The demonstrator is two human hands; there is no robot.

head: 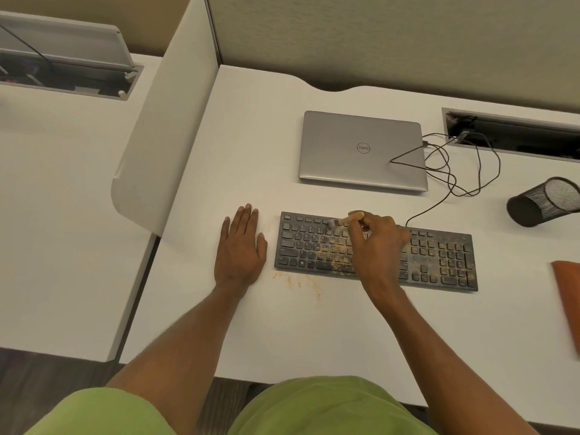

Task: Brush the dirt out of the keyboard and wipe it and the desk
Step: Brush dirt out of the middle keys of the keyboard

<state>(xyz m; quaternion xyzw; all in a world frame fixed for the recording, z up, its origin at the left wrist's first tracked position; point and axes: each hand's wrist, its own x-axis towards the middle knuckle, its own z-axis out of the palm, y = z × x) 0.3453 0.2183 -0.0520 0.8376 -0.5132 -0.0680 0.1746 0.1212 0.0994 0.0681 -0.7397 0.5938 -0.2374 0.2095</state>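
A black keyboard [439, 255] lies on the white desk [251, 152], dusted with tan dirt across its middle and right keys. My right hand [378, 246] grips a small wooden-handled brush [345, 218] whose bristles touch the upper key rows left of centre. My left hand [240, 246] rests flat on the desk just left of the keyboard, fingers together, holding nothing. Some tan dirt [298, 281] lies on the desk in front of the keyboard's left half.
A closed silver laptop [361, 149] sits behind the keyboard, with thin black cables [452, 171] running to a cable slot [514, 133]. A black mesh pen cup [543, 202] lies tipped at the right. An orange cloth [568, 296] lies at the right edge. A white divider [163, 136] stands left.
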